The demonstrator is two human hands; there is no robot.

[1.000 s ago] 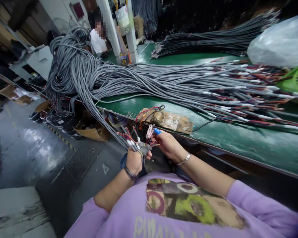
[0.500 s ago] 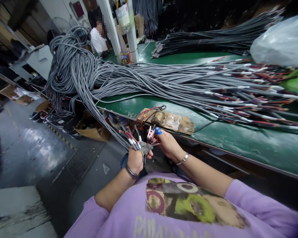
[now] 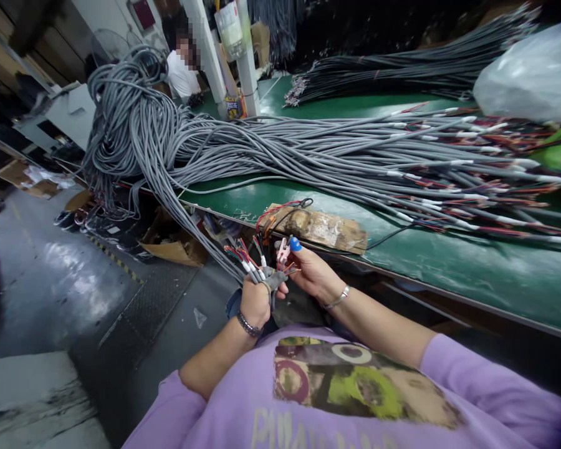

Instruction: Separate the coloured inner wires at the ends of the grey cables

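Note:
My left hand [image 3: 256, 302] is closed around several grey cables [image 3: 219, 254], whose white-sleeved ends fan out into thin coloured wires [image 3: 243, 249]. Grey material covers its thumb or finger. One cable's coloured wires [image 3: 290, 269] point right, toward my other hand. My right hand [image 3: 314, 273], with a blue cover on one fingertip, pinches a small pink clip-like piece [image 3: 283, 251] close to those wires. Whether the piece touches the wires I cannot tell.
A large bundle of grey cables [image 3: 262, 146] lies along the green table [image 3: 472, 268]. Near its front edge sits a taped wooden block [image 3: 325, 229] with wires. Behind are dark cables [image 3: 393, 72], a plastic bag [image 3: 530, 75] and a person [image 3: 182, 73]. Cardboard boxes [image 3: 175, 246] stand below.
My right hand has shifted slightly left with the pink piece, nearer the wires. My left hand keeps its grip on the cables, almost still.

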